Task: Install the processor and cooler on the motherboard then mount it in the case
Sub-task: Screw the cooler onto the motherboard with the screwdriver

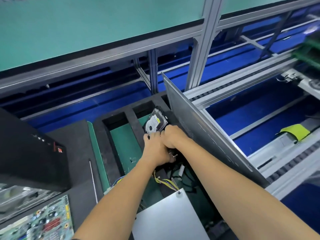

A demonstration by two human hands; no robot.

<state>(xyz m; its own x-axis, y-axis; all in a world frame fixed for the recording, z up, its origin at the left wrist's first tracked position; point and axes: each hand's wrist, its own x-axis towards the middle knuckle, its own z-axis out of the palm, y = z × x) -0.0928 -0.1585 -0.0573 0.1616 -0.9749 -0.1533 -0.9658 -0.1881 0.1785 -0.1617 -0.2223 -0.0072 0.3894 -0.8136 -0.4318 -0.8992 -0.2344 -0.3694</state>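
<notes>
My left hand (pixel 155 148) and my right hand (pixel 174 136) are pressed together over a compartment of the black foam tray (pixel 103 141). Both have curled fingers around a dark part with metal screws (pixel 173 155), which the hands mostly hide. A hard drive (pixel 155 122) leans just beyond the fingertips. The green motherboard (pixel 43 222) lies at the lower left, blurred. The black computer case (pixel 26 153) stands at the left, away from both hands.
A grey side panel (pixel 204 134) leans upright along the right of my right arm. A silver power supply box (pixel 166 217) with yellow and black cables (pixel 166 181) lies under my arms. A conveyor with aluminium rails (pixel 242 87) runs to the right and behind.
</notes>
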